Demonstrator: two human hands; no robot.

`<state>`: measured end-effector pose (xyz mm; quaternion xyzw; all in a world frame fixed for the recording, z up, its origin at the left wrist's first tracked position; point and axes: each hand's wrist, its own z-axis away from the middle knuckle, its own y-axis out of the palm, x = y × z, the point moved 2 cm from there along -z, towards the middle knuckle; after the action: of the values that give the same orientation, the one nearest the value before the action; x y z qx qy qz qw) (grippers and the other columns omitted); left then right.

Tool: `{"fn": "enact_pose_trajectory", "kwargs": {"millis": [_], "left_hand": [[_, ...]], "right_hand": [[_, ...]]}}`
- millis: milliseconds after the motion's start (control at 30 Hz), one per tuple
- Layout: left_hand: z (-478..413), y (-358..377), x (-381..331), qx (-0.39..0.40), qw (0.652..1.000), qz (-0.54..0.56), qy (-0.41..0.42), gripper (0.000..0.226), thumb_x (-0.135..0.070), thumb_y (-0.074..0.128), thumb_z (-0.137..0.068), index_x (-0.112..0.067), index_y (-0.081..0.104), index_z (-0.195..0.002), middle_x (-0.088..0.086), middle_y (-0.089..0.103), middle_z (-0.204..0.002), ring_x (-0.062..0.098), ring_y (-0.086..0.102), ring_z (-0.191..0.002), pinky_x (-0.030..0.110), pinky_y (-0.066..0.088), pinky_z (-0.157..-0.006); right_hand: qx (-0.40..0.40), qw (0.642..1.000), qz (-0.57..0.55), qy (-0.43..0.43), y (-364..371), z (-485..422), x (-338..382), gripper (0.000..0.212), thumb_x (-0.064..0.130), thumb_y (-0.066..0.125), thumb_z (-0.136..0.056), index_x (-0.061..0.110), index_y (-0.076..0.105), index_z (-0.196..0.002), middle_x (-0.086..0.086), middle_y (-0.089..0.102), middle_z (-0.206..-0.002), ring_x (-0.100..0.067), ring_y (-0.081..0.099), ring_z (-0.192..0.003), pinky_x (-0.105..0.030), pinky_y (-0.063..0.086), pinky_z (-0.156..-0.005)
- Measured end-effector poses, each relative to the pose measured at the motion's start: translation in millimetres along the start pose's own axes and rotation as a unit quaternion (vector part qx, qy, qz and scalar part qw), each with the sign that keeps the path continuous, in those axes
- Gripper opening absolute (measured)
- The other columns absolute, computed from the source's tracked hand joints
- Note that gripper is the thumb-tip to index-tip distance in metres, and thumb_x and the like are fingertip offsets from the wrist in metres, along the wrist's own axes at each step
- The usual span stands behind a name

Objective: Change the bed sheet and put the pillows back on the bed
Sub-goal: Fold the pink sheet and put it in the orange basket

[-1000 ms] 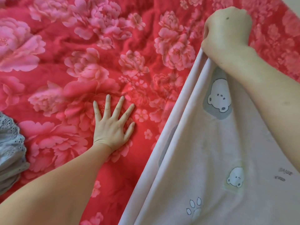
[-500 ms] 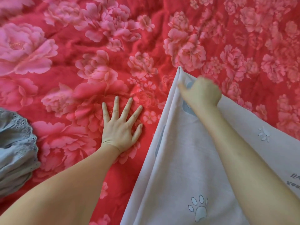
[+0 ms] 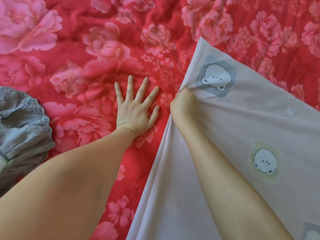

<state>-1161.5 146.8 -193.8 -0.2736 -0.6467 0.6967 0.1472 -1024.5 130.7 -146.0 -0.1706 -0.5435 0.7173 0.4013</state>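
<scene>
Where the bear-print sheet (image 3: pixel 251 127) lies: on the right half of the bed, over the red floral cover (image 3: pixel 103 49). It fans from 6 o'clock round to 3 o'clock of my view, and its corner tip points to about 12 o'clock.
Long axis: the doubled left edge runs from 7 o'clock up to 12 o'clock, passing right at the right hand.
Right hand (image 3: pixel 181 104): on that edge, just short of the corner. The cloth puckers into it, so I read it as grasping the sheet, though its fingers are tucked out of sight.
Left hand (image 3: pixel 136 115): released, fingers straight and spread, palm flat on the red cover, holding nothing. It sits at 9 o'clock of the right hand, just beside the sheet edge but apart from it.
Nearer hand: the right, which has the cloth. The left would have to cross toward 3 o'clock to reach the edge.
Bare cover: from 7 o'clock round to 12, plus a strip at 1 to 2 o'clock beyond the sheet.
Next move, as I judge it: carry the corner toward 11 o'clock so the edge swings left over the bare red, lifting the left hand clear first.
Grey eyelet-trimmed cloth (image 3: pixel 22 122): at the 9 o'clock border; perhaps a sleeve or a pillowcase, I cannot tell.
</scene>
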Motion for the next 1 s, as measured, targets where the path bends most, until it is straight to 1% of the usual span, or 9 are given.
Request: {"fn": "enact_pose_trajectory", "kwargs": {"millis": [133,233,400,500,600,667,767,867,1000], "left_hand": [[0.3,0.2,-0.1,0.008,1.0,-0.003,0.001,0.059,-0.055,0.023,-0.092,-0.034,0.029,-0.147,0.004,0.023,-0.156,0.043,0.005,-0.143,0.067,-0.003,-0.109],[0.0,0.5,0.0,0.013,1.0,-0.024,0.002,0.06,-0.056,0.02,-0.092,-0.034,0.024,-0.148,0.003,0.019,-0.158,0.042,0.002,-0.144,0.067,-0.004,-0.11],[2.4,0.5,-2.4,0.025,0.999,-0.043,-0.007,0.059,-0.056,0.013,-0.094,-0.035,0.018,-0.149,0.003,0.014,-0.159,0.041,-0.001,-0.144,0.067,-0.004,-0.11],[2.8,-2.8,0.5,0.078,0.996,-0.036,-0.012,0.059,-0.056,0.012,-0.094,-0.037,0.008,-0.15,0.001,0.004,-0.16,0.036,-0.008,-0.145,0.063,-0.009,-0.111],[36.4,-37.3,1.5,0.127,0.984,0.119,-0.029,0.056,-0.044,0.033,-0.097,-0.032,0.019,-0.15,0.0,0.018,-0.158,0.024,0.012,-0.145,0.045,0.007,-0.118],[104.1,-62.7,3.0,0.059,0.954,0.284,-0.074,0.049,-0.029,0.045,-0.094,-0.027,0.039,-0.142,-0.002,0.046,-0.142,0.017,0.043,-0.128,0.032,0.033,-0.107],[253.9,-87.6,16.0,-0.037,0.929,0.349,-0.115,0.026,-0.022,0.054,-0.088,-0.023,0.062,-0.113,-0.01,0.066,-0.106,0.011,0.06,-0.1,0.03,0.044,-0.09],[394.8,-92.6,25.7,0.044,0.9,0.392,-0.186,0.021,-0.009,0.059,-0.087,-0.029,0.063,-0.081,-0.015,0.063,-0.069,-0.002,0.054,-0.062,0.016,0.043,-0.062],[523.2,-89.5,17.0,0.175,0.847,0.427,-0.265,0.024,-0.01,0.061,-0.087,-0.027,0.064,-0.07,-0.006,0.062,-0.062,0.005,0.048,-0.049,0.02,0.038,-0.05]], "right_hand": [[-0.03,0.998,-0.045,-0.017,-9.4,17.8,-3.6,0.028,0.031,0.047,-0.097,0.005,0.056,-0.091,-0.015,0.065,-0.094,-0.032,0.059,-0.09,-0.03,0.042,-0.073],[-0.059,0.995,-0.084,-0.014,-31.7,90.0,-36.4,0.031,0.04,0.046,-0.095,0.011,0.057,-0.091,-0.002,0.06,-0.083,-0.024,0.049,-0.077,-0.03,0.034,-0.067],[0.132,0.989,-0.066,0.032,11.5,261.2,-92.9,0.05,0.068,0.039,-0.086,0.02,0.051,-0.087,0.007,0.06,-0.079,-0.018,0.058,-0.081,-0.032,0.045,-0.073],[0.127,0.992,-0.007,0.02,48.2,313.9,-101.4,0.058,0.075,0.027,-0.085,0.02,0.046,-0.093,0.008,0.058,-0.087,-0.015,0.058,-0.085,-0.028,0.044,-0.072],[0.099,0.995,-0.021,0.011,69.1,351.2,-101.2,0.043,0.06,0.034,-0.093,0.018,0.041,-0.097,0.006,0.057,-0.087,-0.017,0.057,-0.081,-0.027,0.035,-0.064],[0.085,0.995,-0.053,0.017,83.4,372.1,-100.6,0.028,0.043,0.04,-0.096,0.015,0.041,-0.096,0.0,0.061,-0.088,-0.024,0.062,-0.082,-0.03,0.037,-0.061],[0.044,0.994,-0.101,0.019,95.0,390.8,-101.2,0.008,0.014,0.044,-0.092,0.011,0.041,-0.085,-0.01,0.061,-0.08,-0.034,0.062,-0.078,-0.034,0.043,-0.058],[0.012,0.991,-0.134,0.005,83.9,402.3,-96.5,0.011,0.006,0.041,-0.091,0.01,0.038,-0.082,-0.007,0.047,-0.069,-0.028,0.05,-0.065,-0.03,0.031,-0.054],[-0.011,0.989,-0.147,0.018,78.1,415.6,-83.2,0.006,0.002,0.042,-0.092,0.007,0.045,-0.09,-0.014,0.058,-0.086,-0.032,0.054,-0.079,-0.029,0.029,-0.062]]}}
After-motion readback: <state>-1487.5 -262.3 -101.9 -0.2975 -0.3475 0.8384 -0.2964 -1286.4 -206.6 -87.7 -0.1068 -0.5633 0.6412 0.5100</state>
